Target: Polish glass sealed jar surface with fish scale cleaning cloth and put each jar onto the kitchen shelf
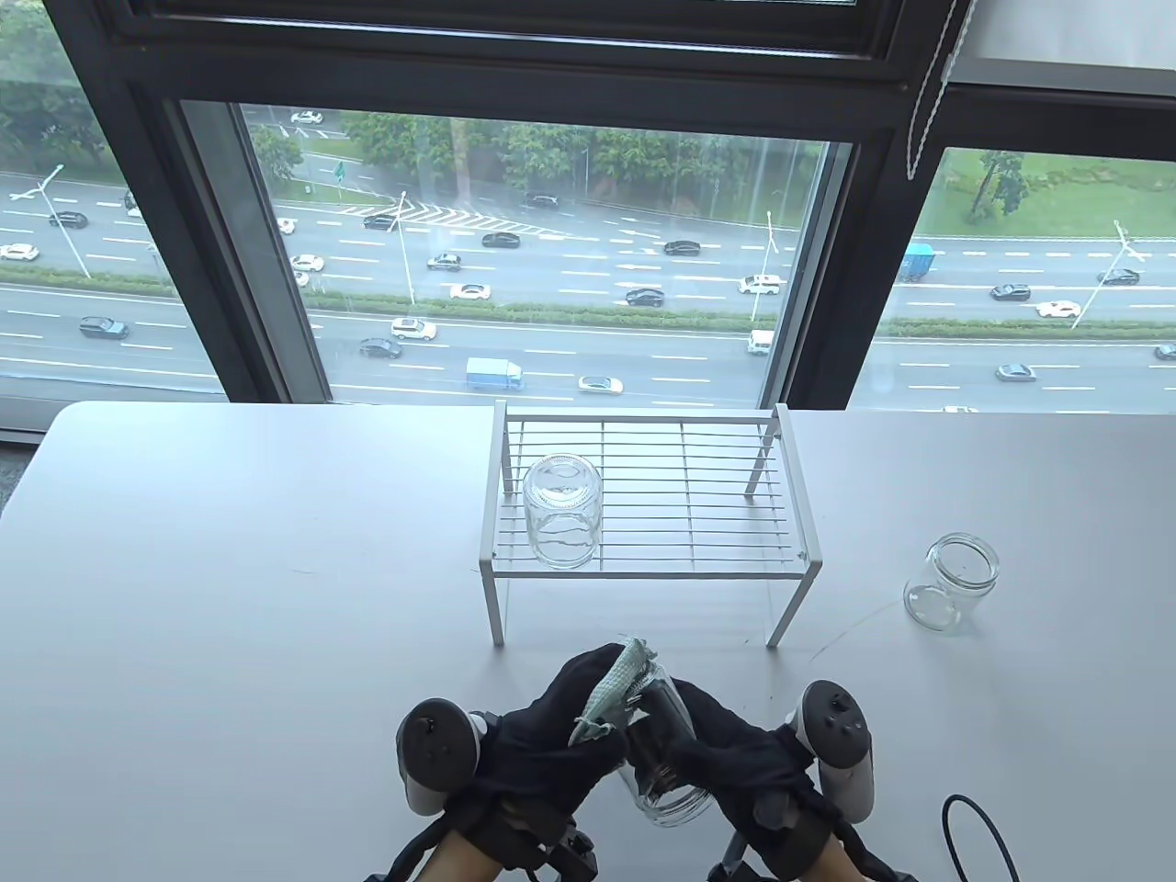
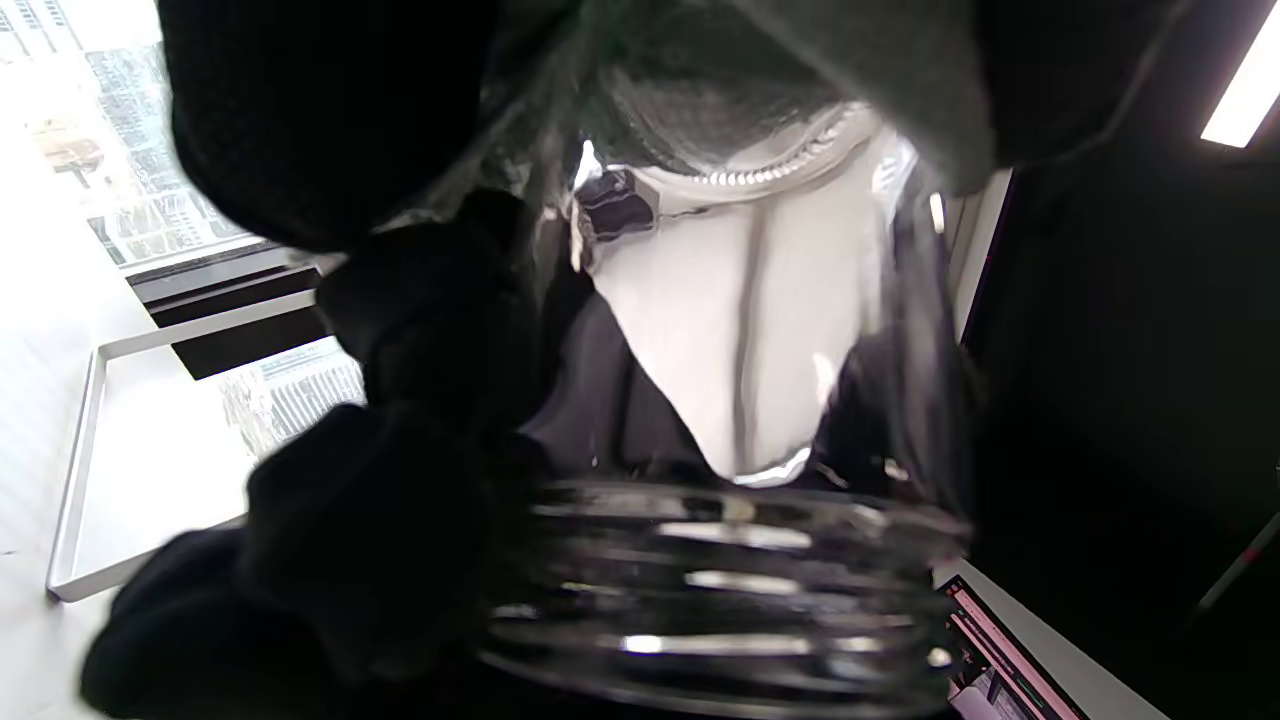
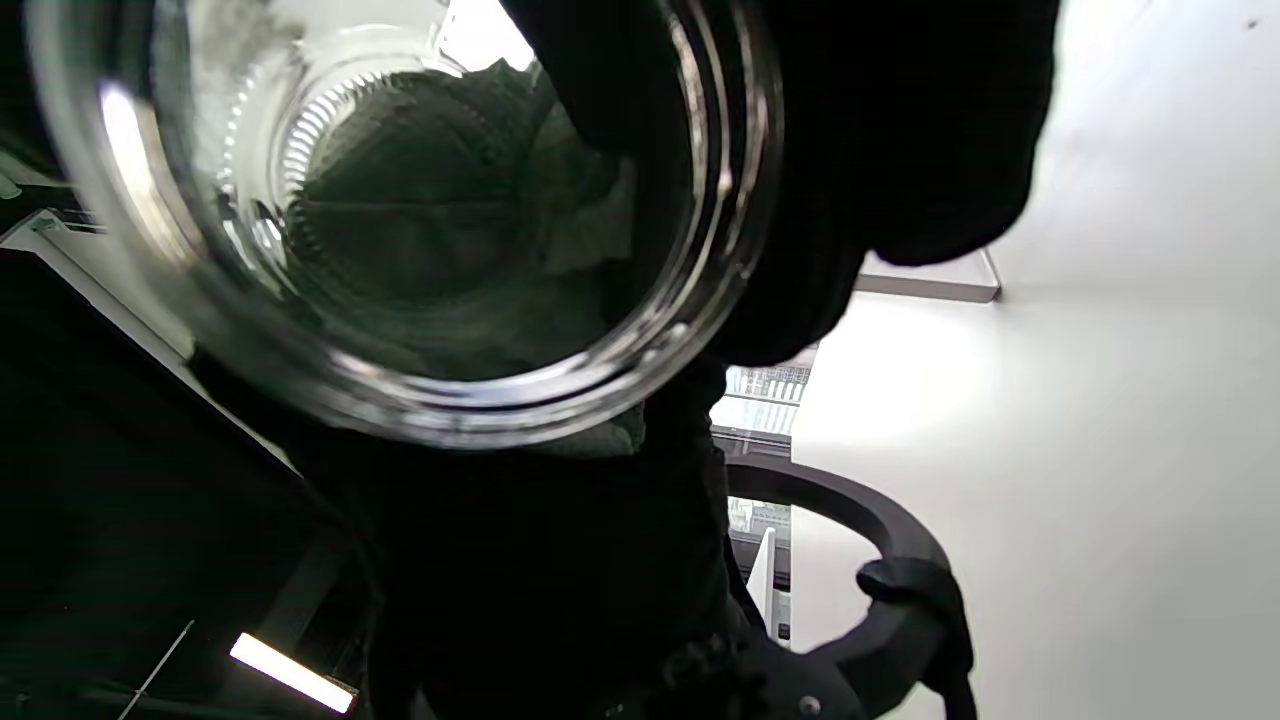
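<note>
Near the table's front edge my right hand [image 1: 707, 735] grips a clear glass jar [image 1: 666, 781], tilted with its mouth toward me. My left hand [image 1: 588, 698] holds the pale green cleaning cloth [image 1: 614, 691] against the jar's base and far side. The left wrist view shows the jar [image 2: 740, 560] side-on with the cloth [image 2: 700, 90] over its bottom. Through the jar mouth [image 3: 420, 250] in the right wrist view, the cloth [image 3: 430, 220] covers the base. Another jar [image 1: 562, 512] stands upside down on the white wire shelf [image 1: 648, 514], at its left. A third jar [image 1: 951, 582] lies tilted on the table at the right.
The white table [image 1: 230, 570] reaches a big window at the back. The shelf stands at the table's middle, just beyond my hands. A black cable [image 1: 974, 831] curls at the front right corner.
</note>
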`<action>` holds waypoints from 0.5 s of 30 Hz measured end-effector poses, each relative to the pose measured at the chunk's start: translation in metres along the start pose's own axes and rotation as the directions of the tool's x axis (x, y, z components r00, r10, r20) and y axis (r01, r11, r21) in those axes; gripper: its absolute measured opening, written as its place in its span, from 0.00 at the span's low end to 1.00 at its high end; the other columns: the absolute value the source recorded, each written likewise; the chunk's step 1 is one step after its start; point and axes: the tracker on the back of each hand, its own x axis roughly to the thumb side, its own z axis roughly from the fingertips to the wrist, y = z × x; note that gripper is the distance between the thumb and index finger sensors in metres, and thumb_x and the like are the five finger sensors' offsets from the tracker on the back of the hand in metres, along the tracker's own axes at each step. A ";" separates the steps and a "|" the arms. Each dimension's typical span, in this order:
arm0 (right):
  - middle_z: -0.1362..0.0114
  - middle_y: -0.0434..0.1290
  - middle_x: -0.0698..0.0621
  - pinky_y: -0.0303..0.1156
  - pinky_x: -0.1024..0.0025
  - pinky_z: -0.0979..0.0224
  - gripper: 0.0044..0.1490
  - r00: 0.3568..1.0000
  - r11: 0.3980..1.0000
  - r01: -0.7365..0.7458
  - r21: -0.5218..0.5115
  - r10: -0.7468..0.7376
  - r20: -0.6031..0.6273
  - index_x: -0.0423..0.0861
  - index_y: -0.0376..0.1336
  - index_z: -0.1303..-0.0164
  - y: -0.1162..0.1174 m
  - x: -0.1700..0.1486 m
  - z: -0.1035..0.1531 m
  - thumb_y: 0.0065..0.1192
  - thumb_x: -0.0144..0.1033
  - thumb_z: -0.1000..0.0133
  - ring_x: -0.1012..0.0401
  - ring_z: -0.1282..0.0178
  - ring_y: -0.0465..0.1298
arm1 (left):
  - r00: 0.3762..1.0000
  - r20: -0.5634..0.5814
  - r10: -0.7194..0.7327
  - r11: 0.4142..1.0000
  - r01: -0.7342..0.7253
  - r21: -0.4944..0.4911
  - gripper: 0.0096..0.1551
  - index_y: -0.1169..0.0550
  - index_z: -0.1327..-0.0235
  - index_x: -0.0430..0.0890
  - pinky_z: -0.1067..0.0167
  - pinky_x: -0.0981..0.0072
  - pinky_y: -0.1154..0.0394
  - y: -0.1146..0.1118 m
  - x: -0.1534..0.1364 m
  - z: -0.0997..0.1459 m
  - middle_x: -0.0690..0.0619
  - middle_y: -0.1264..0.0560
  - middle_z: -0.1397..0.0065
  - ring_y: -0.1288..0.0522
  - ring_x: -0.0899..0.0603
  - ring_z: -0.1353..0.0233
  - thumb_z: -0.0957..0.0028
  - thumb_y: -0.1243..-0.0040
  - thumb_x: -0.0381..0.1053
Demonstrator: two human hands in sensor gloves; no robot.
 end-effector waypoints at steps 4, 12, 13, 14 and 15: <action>0.31 0.77 0.43 0.74 0.45 0.34 0.65 0.999 0.997 0.041 0.060 -0.040 -0.012 0.42 0.54 0.21 -0.001 -0.004 -0.002 0.65 0.77 0.56 0.46 0.42 0.82 | 1.000 -0.014 0.012 1.000 -0.012 -0.014 0.50 0.38 0.20 0.52 0.46 0.44 0.18 0.000 -0.003 0.000 0.32 0.32 0.21 0.22 0.25 0.37 0.51 0.45 0.77; 0.24 0.73 0.49 0.62 0.37 0.25 0.68 0.984 0.984 -0.177 0.023 0.177 0.018 0.47 0.52 0.20 -0.008 0.005 0.000 0.77 0.72 0.62 0.44 0.25 0.69 | 0.997 0.006 -0.076 0.997 0.076 -0.004 0.51 0.38 0.21 0.48 0.48 0.46 0.17 0.001 0.002 0.000 0.32 0.28 0.25 0.22 0.25 0.35 0.51 0.41 0.74; 0.23 0.72 0.49 0.61 0.36 0.25 0.69 0.977 0.977 -0.212 0.019 0.211 0.017 0.47 0.51 0.19 -0.008 0.006 0.000 0.78 0.71 0.62 0.43 0.25 0.68 | 0.996 0.007 -0.090 0.996 0.090 -0.005 0.51 0.38 0.21 0.47 0.49 0.46 0.17 0.001 0.003 0.000 0.32 0.28 0.25 0.22 0.25 0.35 0.51 0.41 0.73; 0.22 0.71 0.49 0.61 0.36 0.25 0.70 0.969 0.969 -0.248 0.012 0.248 0.012 0.47 0.50 0.19 -0.007 0.008 0.000 0.79 0.70 0.62 0.43 0.25 0.69 | 0.994 0.010 -0.112 0.994 0.112 -0.004 0.51 0.38 0.21 0.46 0.49 0.46 0.17 0.001 0.004 -0.001 0.32 0.27 0.26 0.22 0.25 0.35 0.51 0.40 0.72; 0.22 0.70 0.49 0.61 0.37 0.25 0.70 0.958 0.959 -0.285 0.003 0.285 0.009 0.47 0.49 0.19 -0.007 0.009 0.001 0.80 0.69 0.62 0.43 0.26 0.70 | 0.991 0.010 -0.136 0.991 0.136 -0.004 0.51 0.38 0.22 0.44 0.50 0.47 0.17 0.001 0.004 -0.001 0.31 0.26 0.27 0.21 0.25 0.37 0.51 0.39 0.71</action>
